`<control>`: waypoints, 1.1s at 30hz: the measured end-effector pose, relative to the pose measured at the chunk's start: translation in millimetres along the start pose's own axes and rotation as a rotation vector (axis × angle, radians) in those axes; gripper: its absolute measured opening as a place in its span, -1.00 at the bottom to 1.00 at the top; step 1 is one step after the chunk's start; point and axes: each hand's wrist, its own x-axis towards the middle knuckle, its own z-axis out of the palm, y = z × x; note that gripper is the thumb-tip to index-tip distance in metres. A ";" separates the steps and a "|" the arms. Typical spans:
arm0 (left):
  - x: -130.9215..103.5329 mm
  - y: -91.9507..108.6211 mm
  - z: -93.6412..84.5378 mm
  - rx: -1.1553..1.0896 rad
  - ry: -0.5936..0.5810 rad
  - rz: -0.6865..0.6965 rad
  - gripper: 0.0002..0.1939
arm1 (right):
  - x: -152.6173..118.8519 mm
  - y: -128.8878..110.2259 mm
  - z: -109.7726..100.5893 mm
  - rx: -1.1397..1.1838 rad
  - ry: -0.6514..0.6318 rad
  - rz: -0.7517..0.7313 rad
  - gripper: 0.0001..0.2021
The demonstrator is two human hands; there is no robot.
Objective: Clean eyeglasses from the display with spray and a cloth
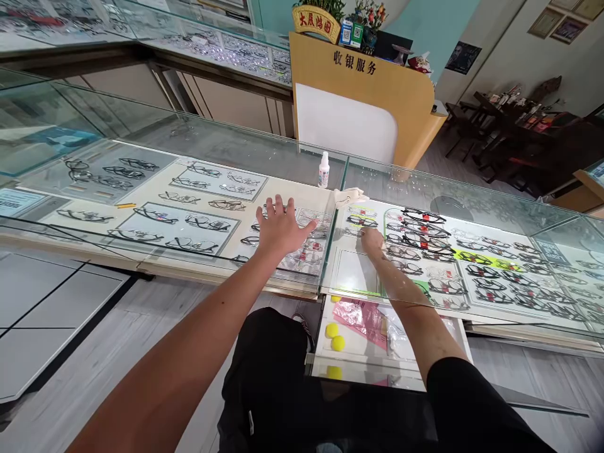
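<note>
My left hand (279, 231) lies with fingers spread on the glass top of the display counter, above eyeglass frames (311, 251) set out inside. My right hand (372, 241) reaches in among the rows, seemingly under the glass, with its fingers curled. Right at its fingertips is a thin-rimmed pair of eyeglasses (353, 231); whether the fingers grip it is hard to make out. Close by are dark eyeglasses (362, 221) and a column of black frames with red tags (425, 229). A pale cloth (349, 197) and a white spray bottle (323, 170) stand on the glass behind.
Below the counter a drawer (321, 352) is pulled out, holding yellow balls (337, 343) and a pink plastic packet (361, 321). A vertical glass joint (334, 236) stands between my hands. Beyond the counter is a wooden cashier desk (415, 107).
</note>
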 end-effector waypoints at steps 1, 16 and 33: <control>-0.1 0.1 -0.3 -0.001 -0.002 -0.001 0.14 | -0.7 -0.4 -1.7 -0.002 -0.002 -0.006 -0.67; 6.0 -0.4 3.4 -0.001 0.031 -0.006 0.15 | -198.4 18.9 18.4 -0.083 -0.090 -0.785 -0.73; 4.8 0.3 2.2 0.004 0.051 0.000 0.16 | -121.6 105.0 -216.4 -0.281 0.454 -0.295 -0.48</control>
